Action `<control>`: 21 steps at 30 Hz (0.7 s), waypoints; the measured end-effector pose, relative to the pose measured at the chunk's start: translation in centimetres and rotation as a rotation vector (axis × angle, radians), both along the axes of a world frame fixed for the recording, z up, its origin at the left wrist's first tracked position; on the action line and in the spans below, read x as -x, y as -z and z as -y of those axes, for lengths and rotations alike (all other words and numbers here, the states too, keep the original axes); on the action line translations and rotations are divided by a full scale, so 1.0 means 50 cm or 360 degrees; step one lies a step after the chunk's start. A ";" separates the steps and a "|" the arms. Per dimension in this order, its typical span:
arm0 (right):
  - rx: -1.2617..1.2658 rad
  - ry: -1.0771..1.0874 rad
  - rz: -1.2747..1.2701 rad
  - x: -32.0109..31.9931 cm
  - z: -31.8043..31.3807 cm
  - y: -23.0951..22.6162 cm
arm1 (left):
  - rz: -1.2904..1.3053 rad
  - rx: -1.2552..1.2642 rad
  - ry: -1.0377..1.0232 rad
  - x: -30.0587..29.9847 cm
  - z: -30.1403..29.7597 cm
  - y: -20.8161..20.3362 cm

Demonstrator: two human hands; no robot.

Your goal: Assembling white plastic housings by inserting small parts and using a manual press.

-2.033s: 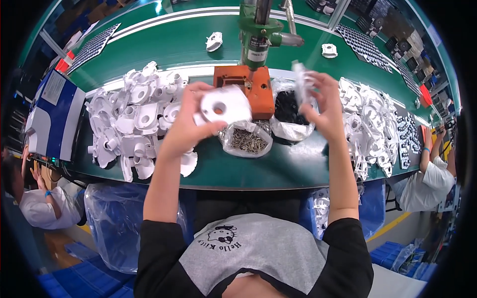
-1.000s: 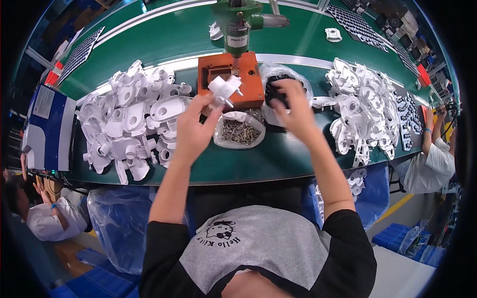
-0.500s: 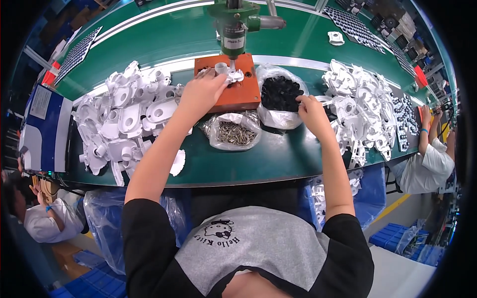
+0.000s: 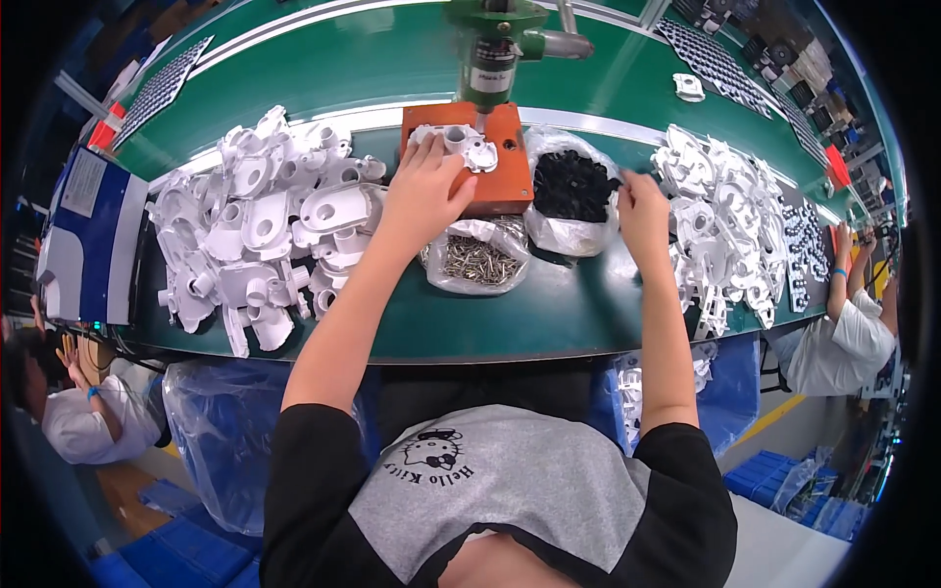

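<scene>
On an orange block [image 4: 512, 181] lies a white plastic part [image 4: 480, 155] with a short round tube, below the spindle [image 4: 481, 120] of a green press [image 4: 490, 64]. My left hand [image 4: 428, 181] has its fingers over the part's near left side, with the thumb held away toward the right. Part of the piece is hidden under those fingers. My right hand [image 4: 643, 214] is beside a bag of small black parts [image 4: 573, 186], its fingers curled together. What they hold, if anything, cannot be made out.
White plastic parts are heaped on the left [image 4: 260, 220] and right [image 4: 720, 230]. A bag of metal pins [image 4: 480, 260] stands in front of the block. A blue and white machine [image 4: 93, 240] is at far left. Other people sit at both sides; blue bins [image 4: 730, 387] are below the table edge.
The view has shifted slightly. My right hand has drawn away from the black parts to the right. My left thumb has moved off the white part, uncovering more of it.
</scene>
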State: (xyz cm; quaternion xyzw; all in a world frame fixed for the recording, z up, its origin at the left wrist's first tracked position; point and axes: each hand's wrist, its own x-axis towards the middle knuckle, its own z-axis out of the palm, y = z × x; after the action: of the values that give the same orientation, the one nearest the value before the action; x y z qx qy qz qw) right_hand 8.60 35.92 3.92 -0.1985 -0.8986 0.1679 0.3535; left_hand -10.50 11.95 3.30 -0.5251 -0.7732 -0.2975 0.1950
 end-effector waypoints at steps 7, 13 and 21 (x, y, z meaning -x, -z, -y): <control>0.0081 -0.0442 -0.0201 0.166 0.104 -0.050 | 0.0005 -0.0129 -0.0047 0.007 0.000 0.008; -0.0020 -0.0732 -0.0108 0.252 0.133 -0.017 | 0.0066 -0.0194 -0.0060 0.007 -0.007 0.009; 0.0005 -0.0923 -0.0147 0.243 0.143 -0.008 | 0.0001 -0.0206 -0.0116 0.008 -0.003 0.010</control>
State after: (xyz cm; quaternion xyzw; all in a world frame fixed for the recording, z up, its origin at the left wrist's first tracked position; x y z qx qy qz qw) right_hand -3.58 28.75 4.30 0.0739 -0.9005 0.2721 0.3309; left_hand -10.93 12.10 2.80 -0.4828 -0.7709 -0.3399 0.2390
